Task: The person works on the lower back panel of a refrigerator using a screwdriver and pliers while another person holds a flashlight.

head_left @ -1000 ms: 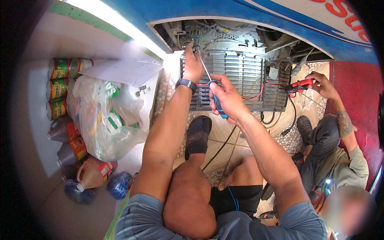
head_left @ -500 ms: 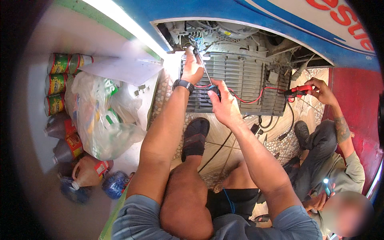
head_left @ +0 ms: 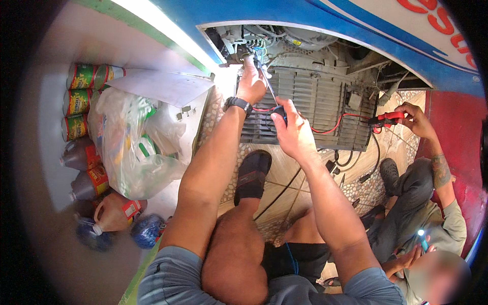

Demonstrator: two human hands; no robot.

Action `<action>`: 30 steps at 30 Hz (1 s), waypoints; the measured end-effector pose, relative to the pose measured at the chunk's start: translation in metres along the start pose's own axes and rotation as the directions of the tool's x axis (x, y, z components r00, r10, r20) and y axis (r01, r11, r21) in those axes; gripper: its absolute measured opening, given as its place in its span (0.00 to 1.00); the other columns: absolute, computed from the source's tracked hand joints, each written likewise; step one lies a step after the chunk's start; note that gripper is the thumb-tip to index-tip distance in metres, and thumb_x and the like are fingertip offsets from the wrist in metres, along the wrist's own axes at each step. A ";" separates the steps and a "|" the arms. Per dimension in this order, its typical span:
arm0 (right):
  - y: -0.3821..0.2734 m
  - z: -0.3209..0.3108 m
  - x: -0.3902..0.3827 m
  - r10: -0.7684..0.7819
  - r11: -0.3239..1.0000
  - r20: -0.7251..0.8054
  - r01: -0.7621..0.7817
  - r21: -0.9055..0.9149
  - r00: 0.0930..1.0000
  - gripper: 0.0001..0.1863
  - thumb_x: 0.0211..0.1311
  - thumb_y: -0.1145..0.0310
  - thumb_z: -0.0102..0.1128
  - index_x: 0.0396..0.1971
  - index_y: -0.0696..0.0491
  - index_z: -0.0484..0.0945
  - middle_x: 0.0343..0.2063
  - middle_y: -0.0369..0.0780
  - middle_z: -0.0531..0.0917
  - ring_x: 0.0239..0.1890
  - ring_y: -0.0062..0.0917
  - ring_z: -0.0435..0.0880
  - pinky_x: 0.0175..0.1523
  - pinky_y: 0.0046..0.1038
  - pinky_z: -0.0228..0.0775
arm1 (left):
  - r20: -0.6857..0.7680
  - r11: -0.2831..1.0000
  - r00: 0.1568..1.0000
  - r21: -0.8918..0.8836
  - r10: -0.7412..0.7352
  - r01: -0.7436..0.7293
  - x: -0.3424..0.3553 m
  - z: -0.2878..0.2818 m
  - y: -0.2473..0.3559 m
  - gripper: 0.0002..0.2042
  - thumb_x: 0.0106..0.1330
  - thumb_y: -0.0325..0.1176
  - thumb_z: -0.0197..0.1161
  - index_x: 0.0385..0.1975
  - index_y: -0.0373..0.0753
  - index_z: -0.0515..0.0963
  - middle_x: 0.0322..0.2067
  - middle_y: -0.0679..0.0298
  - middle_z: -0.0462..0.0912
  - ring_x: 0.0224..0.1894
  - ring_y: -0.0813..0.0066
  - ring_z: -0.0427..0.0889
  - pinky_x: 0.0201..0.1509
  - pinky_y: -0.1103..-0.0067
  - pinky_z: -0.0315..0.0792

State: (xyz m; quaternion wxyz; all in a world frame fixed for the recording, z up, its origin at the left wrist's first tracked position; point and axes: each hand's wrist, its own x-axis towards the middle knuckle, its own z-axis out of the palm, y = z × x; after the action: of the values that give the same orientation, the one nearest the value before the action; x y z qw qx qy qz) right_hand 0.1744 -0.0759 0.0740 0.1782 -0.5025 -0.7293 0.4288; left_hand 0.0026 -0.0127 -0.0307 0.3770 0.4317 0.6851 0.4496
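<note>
Head view has the right hand [head_left: 296, 133] closed round a screwdriver [head_left: 271, 90], probably light and stiff, best held by its handle [head_left: 280, 113], the shaft [head_left: 274, 95] slanting ahead to beside the left hand [head_left: 251, 85], whose grip I can't tell, with thin, likely fragile wires [head_left: 260, 44] just beyond.

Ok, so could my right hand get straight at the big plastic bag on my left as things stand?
Probably not straight: your left forearm lies across the way to the plastic bag, and your right hand is closed around a screwdriver.
</note>
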 end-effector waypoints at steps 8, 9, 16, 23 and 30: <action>0.029 -0.019 -0.058 0.120 0.992 0.011 -0.120 0.045 0.993 0.21 0.68 0.65 0.55 0.59 0.53 0.68 0.45 0.54 0.81 0.48 0.52 0.80 0.53 0.43 0.72 | 0.211 0.554 0.957 -0.781 -0.198 0.287 0.001 -0.008 0.009 0.11 0.72 0.27 0.50 0.51 0.34 0.67 0.45 0.53 0.78 0.48 0.53 0.82 0.53 0.65 0.78; 0.047 -0.015 -0.078 0.091 0.995 -0.020 -0.090 0.029 0.996 0.21 0.68 0.65 0.55 0.58 0.54 0.67 0.45 0.53 0.81 0.48 0.51 0.80 0.53 0.43 0.72 | 0.245 0.517 0.949 -0.796 -0.198 0.314 0.003 -0.008 0.011 0.10 0.71 0.26 0.49 0.50 0.33 0.68 0.45 0.50 0.77 0.52 0.46 0.80 0.57 0.61 0.77; 0.127 0.041 -0.209 0.422 0.904 0.097 -0.426 0.020 0.901 0.20 0.63 0.68 0.60 0.53 0.55 0.66 0.44 0.53 0.80 0.47 0.50 0.80 0.50 0.44 0.71 | 0.310 0.294 0.933 -0.888 -0.183 0.353 0.006 -0.008 0.001 0.17 0.73 0.36 0.53 0.53 0.31 0.65 0.52 0.47 0.74 0.61 0.42 0.71 0.68 0.55 0.64; 0.133 0.095 -0.249 0.562 0.827 0.184 -0.547 -0.126 0.807 0.27 0.53 0.70 0.68 0.48 0.59 0.62 0.43 0.56 0.75 0.49 0.56 0.75 0.52 0.47 0.68 | 0.234 0.383 0.948 -0.873 -0.216 0.303 0.005 -0.007 0.009 0.19 0.74 0.43 0.54 0.52 0.34 0.68 0.52 0.48 0.74 0.57 0.47 0.74 0.65 0.54 0.66; 0.149 0.100 -0.271 0.633 0.773 0.200 -0.594 -0.222 0.748 0.26 0.52 0.69 0.68 0.45 0.62 0.63 0.43 0.61 0.75 0.51 0.57 0.74 0.55 0.46 0.68 | 0.198 0.476 0.902 -0.795 -0.383 0.376 0.009 -0.009 0.042 0.15 0.74 0.39 0.51 0.50 0.35 0.70 0.50 0.51 0.76 0.55 0.48 0.78 0.61 0.58 0.72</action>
State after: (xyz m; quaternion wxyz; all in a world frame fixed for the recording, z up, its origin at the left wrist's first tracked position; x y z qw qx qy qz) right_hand 0.3084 -0.3418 -0.0567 -0.1081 -0.6643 -0.5691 0.4725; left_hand 0.0023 0.0021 0.0103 0.6201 0.0437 0.4775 0.6209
